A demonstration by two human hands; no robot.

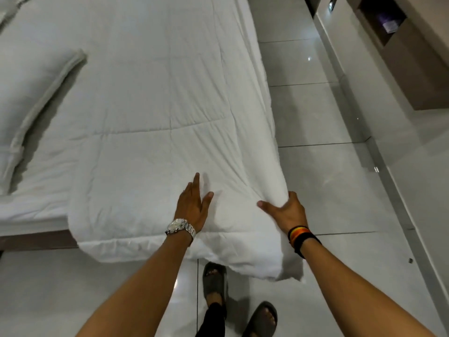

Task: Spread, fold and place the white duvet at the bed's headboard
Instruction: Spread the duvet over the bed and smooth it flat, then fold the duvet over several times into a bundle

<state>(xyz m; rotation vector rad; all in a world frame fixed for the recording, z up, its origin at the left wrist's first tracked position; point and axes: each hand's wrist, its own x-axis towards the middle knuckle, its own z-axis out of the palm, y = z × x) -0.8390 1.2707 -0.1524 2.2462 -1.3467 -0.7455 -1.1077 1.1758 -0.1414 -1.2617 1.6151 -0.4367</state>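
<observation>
The white quilted duvet [150, 98] lies spread along the right side of the bed, and its near corner hangs over the bed's edge toward the floor. My left hand [192, 204], with a silver watch on the wrist, lies flat on the duvet with fingers straight. My right hand [285, 209], with dark bands on the wrist, pinches a raised fold of the duvet at its right edge. The bed [29, 224] shows its mattress edge and brown frame at the lower left.
Two white pillows [31, 93] lie at the left of the bed. A pale tiled floor [328, 190] runs to the right. A brown cabinet [413, 57] with an open shelf stands at the top right. My feet in grey slippers [215, 280] stand below the hanging corner.
</observation>
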